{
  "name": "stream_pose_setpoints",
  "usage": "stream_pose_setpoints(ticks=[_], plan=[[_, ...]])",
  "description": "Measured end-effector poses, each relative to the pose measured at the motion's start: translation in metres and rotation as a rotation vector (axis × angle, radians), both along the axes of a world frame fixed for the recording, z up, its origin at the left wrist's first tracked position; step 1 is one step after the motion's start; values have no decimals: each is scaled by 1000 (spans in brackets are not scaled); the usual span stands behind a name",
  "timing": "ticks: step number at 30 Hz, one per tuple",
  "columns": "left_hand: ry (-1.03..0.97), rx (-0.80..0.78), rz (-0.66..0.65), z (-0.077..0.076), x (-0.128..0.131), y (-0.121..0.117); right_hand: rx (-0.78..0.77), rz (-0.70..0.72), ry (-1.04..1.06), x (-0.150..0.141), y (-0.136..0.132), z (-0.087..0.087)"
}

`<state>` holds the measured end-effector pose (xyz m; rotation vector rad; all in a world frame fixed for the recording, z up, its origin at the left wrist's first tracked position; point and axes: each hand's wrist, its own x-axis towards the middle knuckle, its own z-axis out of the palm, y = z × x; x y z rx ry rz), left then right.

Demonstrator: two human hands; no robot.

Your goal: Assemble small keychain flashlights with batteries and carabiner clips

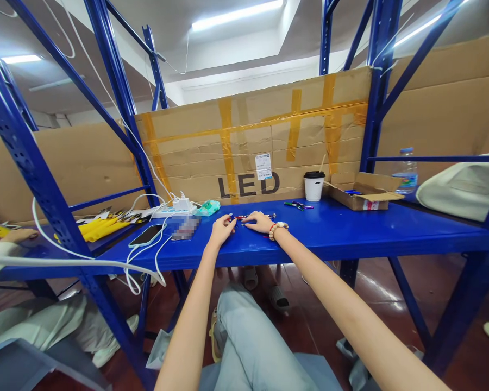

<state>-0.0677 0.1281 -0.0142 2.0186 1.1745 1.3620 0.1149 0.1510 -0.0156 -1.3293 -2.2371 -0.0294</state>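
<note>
My left hand [222, 230] is over the front part of the blue tabletop [330, 231], its thumb and fingertips pinched around something small that I cannot make out. Just to its right, my right hand [261, 221] bends down to the surface with fingers drawn together; whatever is at its fingertips is too small to name. A thin reddish, dark object [240, 218] lies between the two hands. A beaded bracelet [277, 230] circles the right wrist. Beyond the right hand lie slim purple and green pen-like objects [298, 206].
A power strip [182, 205] with white cables and a phone [145, 235] lie left, near a teal packet [208, 208]. A lidded paper cup [313, 186] and an open cardboard box [361, 195] stand right. Blue posts flank the bench. Another person's hand [19, 235] shows far left.
</note>
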Motion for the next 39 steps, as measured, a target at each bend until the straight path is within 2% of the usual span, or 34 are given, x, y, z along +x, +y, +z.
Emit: stream_pose_setpoints(ticks=[7, 15, 24, 32, 39], plan=[[27, 41, 32, -1, -2, 1, -40, 83, -39, -3, -5, 5], [60, 89, 103, 0, -2, 1, -25, 28, 1, -3, -2, 2], [70, 94, 106, 0, -1, -5, 14, 104, 29, -2, 2, 1], [44, 104, 137, -5, -4, 1, -18, 134, 69, -2, 9, -3], [48, 86, 95, -5, -5, 1, -63, 153, 117, -2, 3, -2]])
